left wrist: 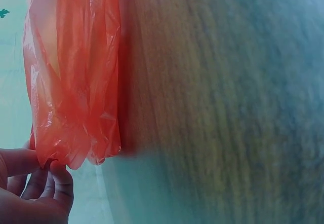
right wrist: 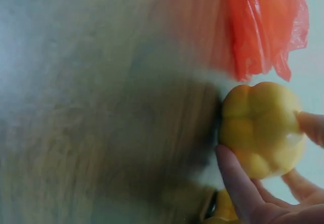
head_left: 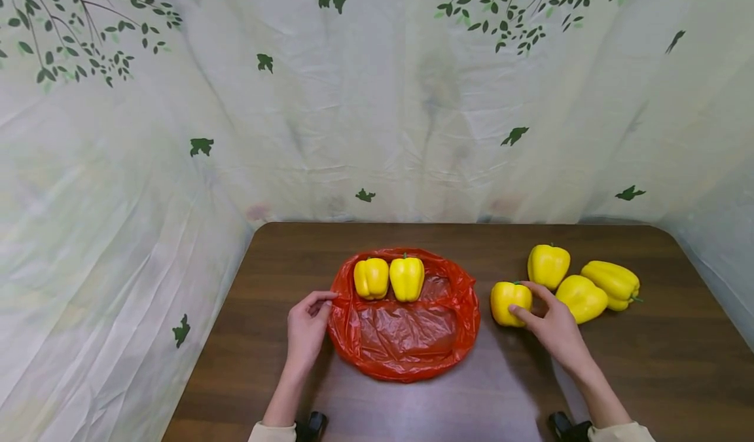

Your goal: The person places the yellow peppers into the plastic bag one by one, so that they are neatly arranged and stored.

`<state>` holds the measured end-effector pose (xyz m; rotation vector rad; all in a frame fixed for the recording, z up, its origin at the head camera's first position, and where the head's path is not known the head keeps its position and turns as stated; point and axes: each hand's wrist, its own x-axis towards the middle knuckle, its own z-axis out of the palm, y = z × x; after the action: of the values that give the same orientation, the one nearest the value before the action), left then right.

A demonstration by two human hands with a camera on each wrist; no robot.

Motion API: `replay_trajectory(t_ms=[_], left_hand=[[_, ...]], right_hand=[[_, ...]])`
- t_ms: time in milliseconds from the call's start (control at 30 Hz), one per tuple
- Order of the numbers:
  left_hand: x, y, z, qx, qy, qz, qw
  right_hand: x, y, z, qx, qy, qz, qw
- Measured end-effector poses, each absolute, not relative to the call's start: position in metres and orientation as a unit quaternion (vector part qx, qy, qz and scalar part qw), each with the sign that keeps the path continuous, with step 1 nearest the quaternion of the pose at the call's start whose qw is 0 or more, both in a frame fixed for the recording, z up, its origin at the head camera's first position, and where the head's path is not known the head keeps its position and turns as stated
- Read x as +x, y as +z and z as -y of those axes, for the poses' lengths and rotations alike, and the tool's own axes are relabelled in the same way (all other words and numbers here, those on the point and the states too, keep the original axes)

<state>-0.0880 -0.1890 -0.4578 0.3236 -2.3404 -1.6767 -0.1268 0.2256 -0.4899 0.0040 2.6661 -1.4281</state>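
A red plastic bag [head_left: 406, 367] lies on the table with its mouth spread wide and its rim rolled. Inside it, toward the back, two yellow bell peppers [head_left: 372, 279] sit side by side. My left hand [head_left: 307, 331] pinches the bag's left rim between thumb and fingers; the left wrist view shows the same pinch on the red plastic [left wrist: 76, 82]. To the right of the bag, my right hand [head_left: 554, 331] grips another yellow bell pepper [head_left: 508, 303], thumb on one side and fingers on the other. In the right wrist view its lobed underside [right wrist: 260, 127] faces the camera.
Several more yellow bell peppers [head_left: 580, 298] lie in a group on the right, just beyond my right hand. Everything stands on a brown wooden table [head_left: 294, 245]. Behind it hangs a pale curtain [head_left: 400, 134] with printed leaves.
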Motion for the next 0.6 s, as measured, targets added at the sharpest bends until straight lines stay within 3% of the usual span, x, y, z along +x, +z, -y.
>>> replay_trajectory(t_ms=[333, 600], left_hand=[[-0.088, -0.455, 0.187, 0.119, -0.574, 0.802, 0.117], [-0.088, -0.455, 0.187, 0.118, -0.573, 0.803, 0.118]], right_hand=[[-0.128, -0.489, -0.217, 0.017, -0.455, -0.890, -0.010], [-0.135, -0.474, -0.201, -0.004, -0.473, -0.881, -0.024]])
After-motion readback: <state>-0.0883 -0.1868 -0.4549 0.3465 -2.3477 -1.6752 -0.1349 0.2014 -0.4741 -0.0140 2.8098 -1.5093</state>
